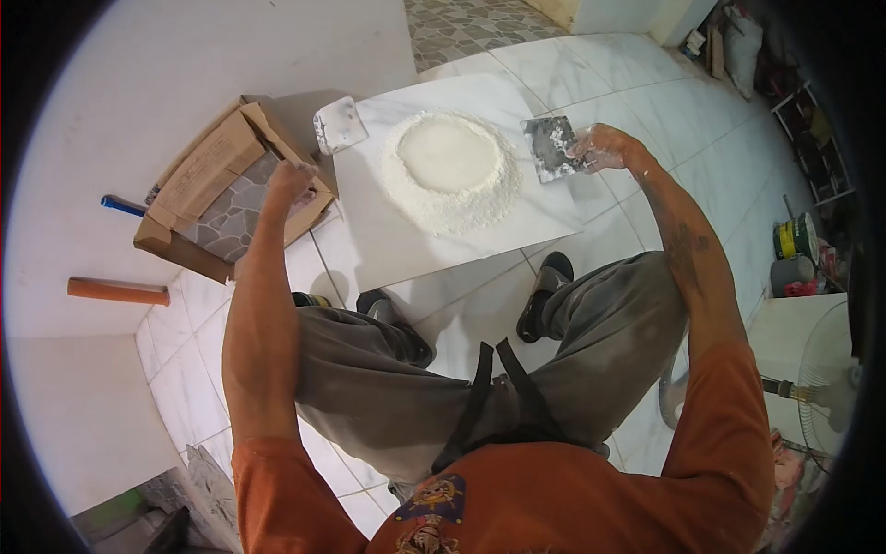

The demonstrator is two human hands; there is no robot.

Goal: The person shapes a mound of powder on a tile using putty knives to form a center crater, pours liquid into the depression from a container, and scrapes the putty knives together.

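A ring of white powder (448, 220) lies on a white marble-patterned slab (369, 222), with a pale, smooth pool (448, 155) inside it. At the slab's right edge, my right hand (604, 148) grips a dark flat scraper plate (551, 138) spotted with white. My left hand (293, 183) is over the right side of an open cardboard box (208, 152); its fingers are partly hidden, and I cannot make out whether it holds anything. A white-smeared square plate (340, 126) rests at the slab's upper left corner.
My feet, in dark shoes (544, 291), are below the slab on the tiled floor (637, 111). An orange pipe (118, 291) and a blue handle (123, 205) are at the left. A fan (826, 388), a yellow-labelled can (796, 237) and a shelf rack (817, 138) stand right.
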